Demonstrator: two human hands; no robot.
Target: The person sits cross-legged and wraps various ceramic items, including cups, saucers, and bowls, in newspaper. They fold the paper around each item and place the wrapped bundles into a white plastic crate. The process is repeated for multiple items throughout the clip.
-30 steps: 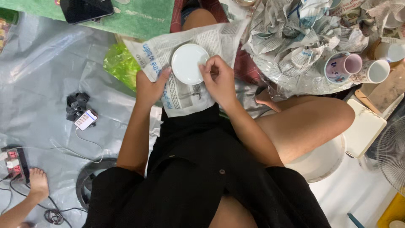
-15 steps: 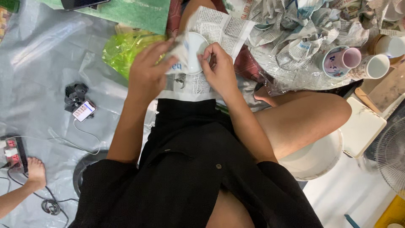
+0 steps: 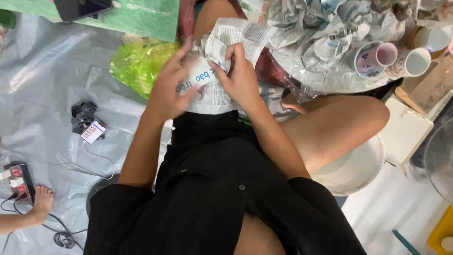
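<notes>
Both hands, left hand (image 3: 166,90) and right hand (image 3: 239,76), grip newspaper (image 3: 222,89) closed around the white dish (image 3: 218,49) between them.

Crumpled newspaper (image 3: 325,33) and mugs (image 3: 391,56) crowd the right, a green bag (image 3: 137,66) sits close on the left, while grey sheeting (image 3: 42,85) farther left lies mostly open.

A person is sitting on the floor sheet (image 3: 42,89), both hands meeting over the lap: left hand (image 3: 166,89) and right hand (image 3: 239,78) on a newspaper (image 3: 238,35) folded round a dish (image 3: 218,49). A bag (image 3: 137,63) is lying just left of them. Crumpled paper (image 3: 321,33) is piling up to the right, with two mugs (image 3: 375,57) on its far side. A basin (image 3: 356,170) is sitting beside the right knee. A phone (image 3: 93,131) and power strip (image 3: 18,182) are lying far left.
</notes>
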